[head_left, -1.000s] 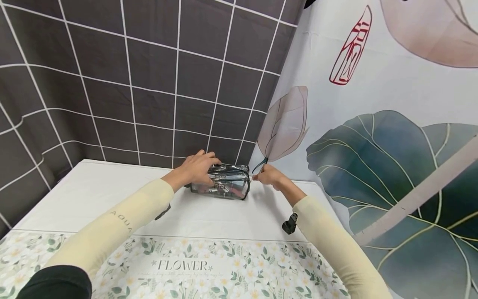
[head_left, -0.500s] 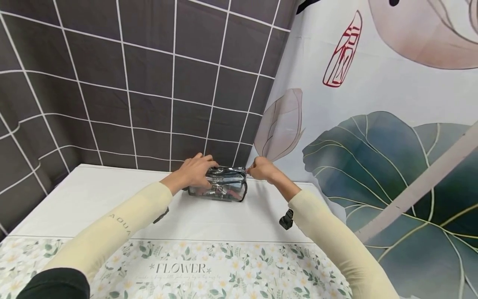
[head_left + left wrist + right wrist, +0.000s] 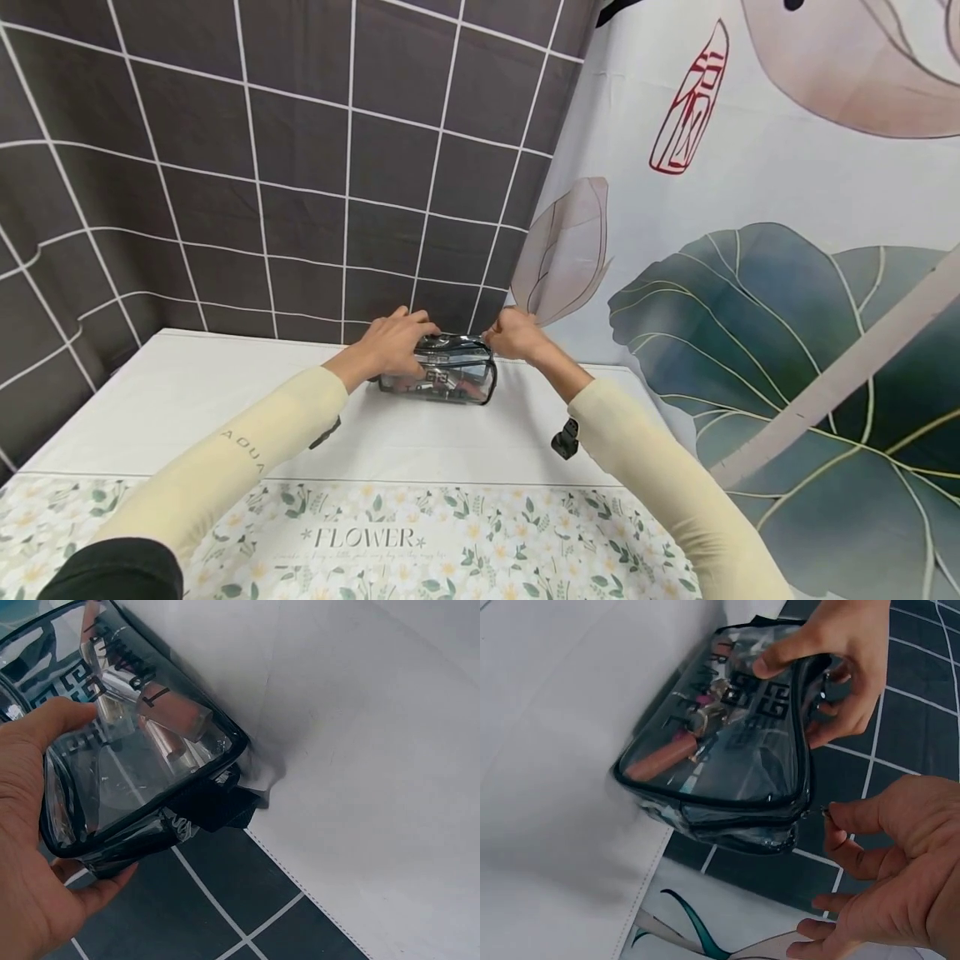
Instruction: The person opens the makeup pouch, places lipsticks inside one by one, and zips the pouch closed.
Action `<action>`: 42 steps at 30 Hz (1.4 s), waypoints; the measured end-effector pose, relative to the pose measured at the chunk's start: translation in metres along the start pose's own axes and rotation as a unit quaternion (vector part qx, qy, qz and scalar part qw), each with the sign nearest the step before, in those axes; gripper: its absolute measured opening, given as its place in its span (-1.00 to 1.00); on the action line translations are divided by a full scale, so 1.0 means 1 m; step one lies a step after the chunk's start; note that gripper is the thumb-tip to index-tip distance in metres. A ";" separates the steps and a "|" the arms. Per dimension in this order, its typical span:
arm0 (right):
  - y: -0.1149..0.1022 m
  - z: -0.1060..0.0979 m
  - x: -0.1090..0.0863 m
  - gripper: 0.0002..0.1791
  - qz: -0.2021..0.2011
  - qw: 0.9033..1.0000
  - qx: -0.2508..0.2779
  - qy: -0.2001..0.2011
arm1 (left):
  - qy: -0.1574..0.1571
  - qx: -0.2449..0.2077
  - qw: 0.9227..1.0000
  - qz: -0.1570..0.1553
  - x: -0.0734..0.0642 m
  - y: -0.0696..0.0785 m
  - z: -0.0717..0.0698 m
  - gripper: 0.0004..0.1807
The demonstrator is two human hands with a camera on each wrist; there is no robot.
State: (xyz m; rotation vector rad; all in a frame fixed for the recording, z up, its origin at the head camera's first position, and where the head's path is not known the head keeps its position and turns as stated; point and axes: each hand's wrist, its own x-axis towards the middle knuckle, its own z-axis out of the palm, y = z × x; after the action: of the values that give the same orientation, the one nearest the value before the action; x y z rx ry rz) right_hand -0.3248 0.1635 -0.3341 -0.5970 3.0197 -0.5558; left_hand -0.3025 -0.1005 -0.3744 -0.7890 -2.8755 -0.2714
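Observation:
A clear cosmetic bag (image 3: 453, 385) with black piping and black lettering stands at the back of the white table. My left hand (image 3: 390, 343) grips it from the left, the thumb over its front panel and the fingers behind, as the left wrist view also shows. Inside lie pinkish tubes (image 3: 664, 757) and other small makeup items. At the bag's upper right corner my right hand (image 3: 516, 333) pinches a small zipper pull (image 3: 826, 812) between thumb and index finger. The remaining fingers of that hand are loosely spread in the right wrist view.
Behind the table (image 3: 247, 400) hangs a dark cloth (image 3: 300, 217) with a white grid. A white cloth with leaf prints (image 3: 750, 317) covers the right side. A flower-patterned mat (image 3: 360, 575) lies along the near edge.
My right hand has moved left and slightly up, from the bag's right end to along its top edge. My left hand keeps its grip on the bag. The head view has shifted slightly.

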 end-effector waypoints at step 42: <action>-0.085 0.046 0.000 -0.35 0.038 0.997 0.067 0.017 | 0.010 -0.024 1.000 0.003 0.001 -0.005 0.004 -0.11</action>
State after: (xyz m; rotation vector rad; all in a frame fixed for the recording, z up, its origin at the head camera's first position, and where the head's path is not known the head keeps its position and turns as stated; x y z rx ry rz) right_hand -0.2898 0.0749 -0.3477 -0.4688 2.9891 -0.7653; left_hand -0.3066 -0.1030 -0.3782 -0.7973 -2.8569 -0.3478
